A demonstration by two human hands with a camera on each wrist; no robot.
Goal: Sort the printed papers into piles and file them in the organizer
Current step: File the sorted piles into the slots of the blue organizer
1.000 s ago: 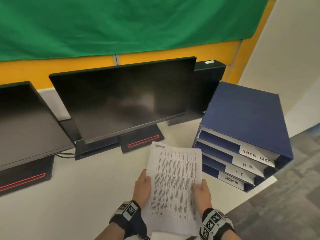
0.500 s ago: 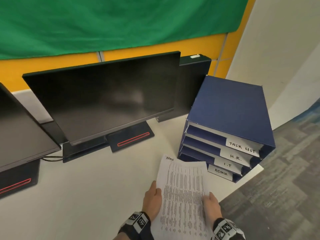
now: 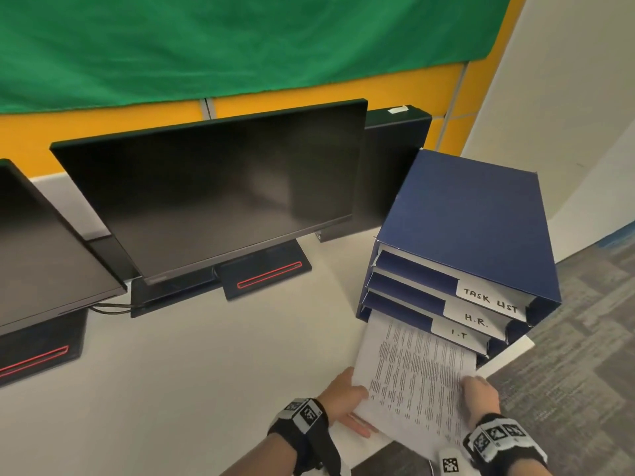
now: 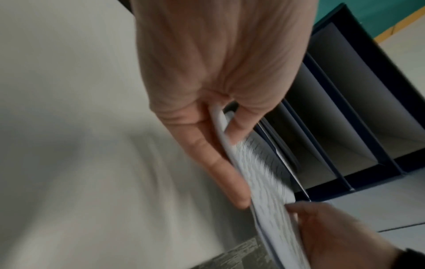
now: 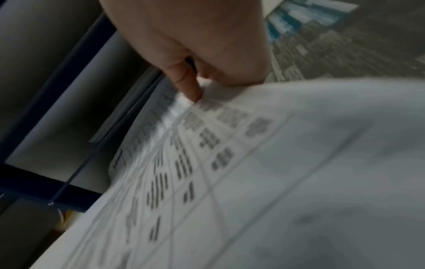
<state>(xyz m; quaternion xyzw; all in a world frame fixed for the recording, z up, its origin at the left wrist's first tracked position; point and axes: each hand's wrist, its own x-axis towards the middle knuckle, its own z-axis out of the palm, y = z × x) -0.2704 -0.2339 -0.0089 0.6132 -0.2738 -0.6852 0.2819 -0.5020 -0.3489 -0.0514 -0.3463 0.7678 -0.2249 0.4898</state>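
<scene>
A stack of printed papers (image 3: 417,376) lies with its far end inside the bottom slot of the blue organizer (image 3: 470,218), under the tray labelled I.T. My left hand (image 3: 343,395) pinches the stack's near left edge, thumb on top and fingers beneath. At the near right edge my right hand (image 3: 479,393) pinches the same stack. The left wrist view shows the papers (image 4: 264,183) edge-on between my left hand (image 4: 220,138) thumb and fingers, with the organizer's slots (image 4: 345,127) behind. In the blurred right wrist view my right hand (image 5: 197,81) thumb presses the papers (image 5: 253,172).
The organizer stands at the right corner of the white desk (image 3: 206,365); its upper trays read TASK LIST (image 3: 489,298), H.R. and I.T. Two dark monitors (image 3: 220,187) on stands sit at the back and left. Grey carpet (image 3: 584,355) lies past the desk edge.
Both hands carried the papers right and forward from over the desk; the stack's far end now sits in the bottom slot, covering the ADMIN label. The head view turned right.
</scene>
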